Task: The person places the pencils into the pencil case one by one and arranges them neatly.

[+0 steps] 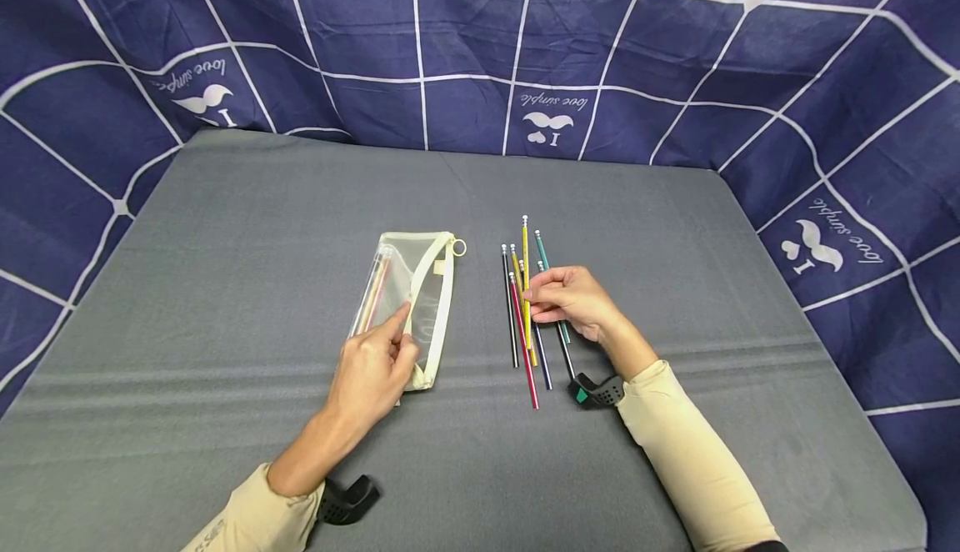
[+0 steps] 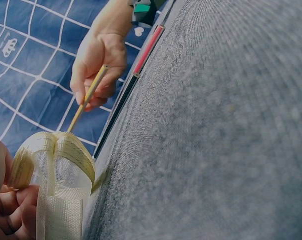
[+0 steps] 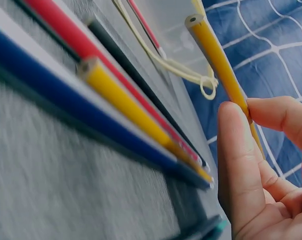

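My right hand [image 1: 573,298] pinches a yellow pencil [image 1: 526,252] between thumb and fingers. In the right wrist view this yellow pencil [image 3: 218,57] is raised off the table, its flat unsharpened end exposed. Beneath and beside the hand lie several pencils: a red pencil [image 1: 525,352], a black pencil [image 1: 509,310], a blue pencil [image 1: 545,368], a green pencil [image 1: 542,248] and another yellow one. To the left, a see-through pencil pouch [image 1: 442,310] with cream zipper edges lies with a few pencils inside. My left hand [image 1: 371,364] grips the pouch by its edge; the left wrist view shows its mouth [image 2: 73,145] gaping.
Grey cloth covers the table [image 1: 225,302]. Behind it and along both sides hangs a dark blue curtain [image 1: 465,43] with white grid lines. Each wrist wears a black strap mount, and the right mount [image 1: 596,391] overlaps the end of a dark pencil.
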The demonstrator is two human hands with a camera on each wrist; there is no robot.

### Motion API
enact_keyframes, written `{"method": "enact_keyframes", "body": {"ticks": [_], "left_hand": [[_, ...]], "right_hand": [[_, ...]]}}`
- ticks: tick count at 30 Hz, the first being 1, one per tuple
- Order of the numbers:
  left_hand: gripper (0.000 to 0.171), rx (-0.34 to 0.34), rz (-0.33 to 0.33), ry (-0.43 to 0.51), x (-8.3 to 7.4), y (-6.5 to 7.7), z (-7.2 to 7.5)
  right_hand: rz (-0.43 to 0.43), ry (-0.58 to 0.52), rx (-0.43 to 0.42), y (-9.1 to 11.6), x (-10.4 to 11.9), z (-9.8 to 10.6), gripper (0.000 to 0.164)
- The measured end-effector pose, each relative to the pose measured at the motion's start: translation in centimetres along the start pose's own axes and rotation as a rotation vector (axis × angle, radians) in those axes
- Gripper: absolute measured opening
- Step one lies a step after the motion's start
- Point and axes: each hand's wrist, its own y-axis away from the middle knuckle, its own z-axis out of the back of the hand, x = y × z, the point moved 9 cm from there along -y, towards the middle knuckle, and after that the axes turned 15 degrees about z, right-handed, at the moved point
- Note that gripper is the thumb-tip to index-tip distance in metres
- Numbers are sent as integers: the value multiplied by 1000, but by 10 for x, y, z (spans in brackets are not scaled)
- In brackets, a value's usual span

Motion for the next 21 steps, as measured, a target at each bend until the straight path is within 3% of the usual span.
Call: {"method": "enact_keyframes", "body": {"ticks": [21], "left_hand": [[42,4,8,-1,-1,0,0]], "right_hand": [[-53,-15,189,9,-8,-57,11]]}}
